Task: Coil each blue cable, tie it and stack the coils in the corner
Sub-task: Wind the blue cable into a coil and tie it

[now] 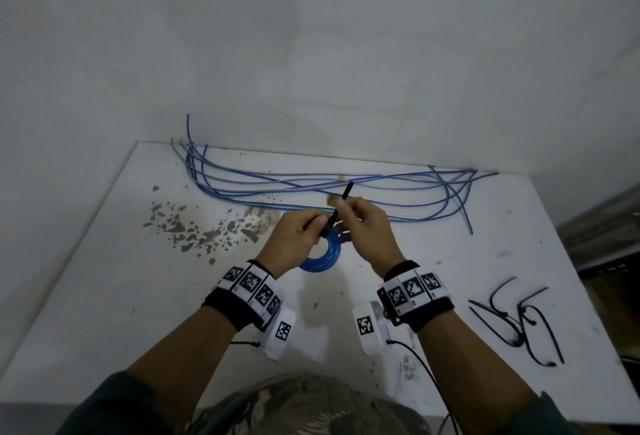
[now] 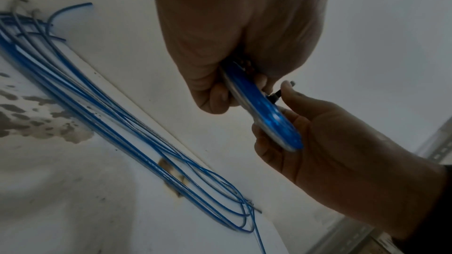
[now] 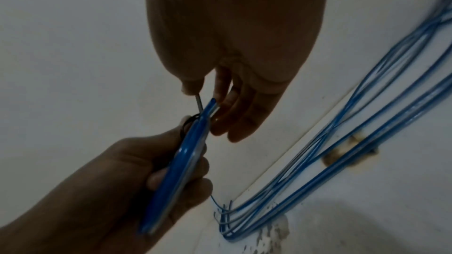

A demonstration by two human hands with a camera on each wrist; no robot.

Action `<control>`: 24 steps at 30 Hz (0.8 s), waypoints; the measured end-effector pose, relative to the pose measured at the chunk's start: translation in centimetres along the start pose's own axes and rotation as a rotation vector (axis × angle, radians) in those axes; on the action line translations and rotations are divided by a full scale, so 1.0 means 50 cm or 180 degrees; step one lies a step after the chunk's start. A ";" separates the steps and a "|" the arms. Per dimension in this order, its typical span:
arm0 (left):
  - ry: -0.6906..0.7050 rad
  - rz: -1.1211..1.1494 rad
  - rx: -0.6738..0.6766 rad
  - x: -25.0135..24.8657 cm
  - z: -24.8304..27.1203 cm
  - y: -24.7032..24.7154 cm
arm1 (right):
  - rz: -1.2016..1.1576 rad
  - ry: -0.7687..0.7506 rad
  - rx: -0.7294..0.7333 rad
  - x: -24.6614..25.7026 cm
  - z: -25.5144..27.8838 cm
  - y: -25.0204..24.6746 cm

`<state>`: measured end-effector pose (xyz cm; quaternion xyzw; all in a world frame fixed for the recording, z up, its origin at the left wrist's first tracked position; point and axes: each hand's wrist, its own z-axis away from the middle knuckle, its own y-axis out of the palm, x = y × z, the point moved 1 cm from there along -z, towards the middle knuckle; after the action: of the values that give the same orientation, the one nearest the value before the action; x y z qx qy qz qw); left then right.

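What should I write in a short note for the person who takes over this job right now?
Left hand grips the blue coil above the table.
Right hand pinches the black tie looped round the coil.
Done: one cable coiled.
Left: pull the tie tight; coil and tie the loose blue cables by the wall; stack the coils in the corner. Spare ties lie to the right.

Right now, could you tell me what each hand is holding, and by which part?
The left hand grips the blue coil at its upper rim; the right hand pinches the black tie partway along its free tail.
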<state>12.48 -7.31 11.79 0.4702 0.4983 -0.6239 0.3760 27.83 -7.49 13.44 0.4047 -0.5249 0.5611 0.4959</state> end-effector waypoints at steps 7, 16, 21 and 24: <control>0.0083 -0.0035 -0.0106 -0.002 0.014 0.017 | 0.0225 -0.0071 -0.0496 -0.028 0.002 0.024; 0.0018 -0.0705 -0.0064 0.019 0.015 0.006 | -0.0234 0.0838 -0.0865 -0.042 -0.026 0.060; -0.0270 -0.0267 0.0017 0.019 0.015 -0.010 | -0.0152 0.0711 -0.0544 -0.031 -0.042 0.049; -0.0635 0.0594 0.0064 0.015 0.016 -0.016 | -0.0344 0.0638 -0.0478 -0.021 -0.052 0.017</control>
<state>11.37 -7.91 11.33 0.4539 0.4063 -0.6349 0.4752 27.37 -5.01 11.92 0.3360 -0.4907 0.5303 0.6042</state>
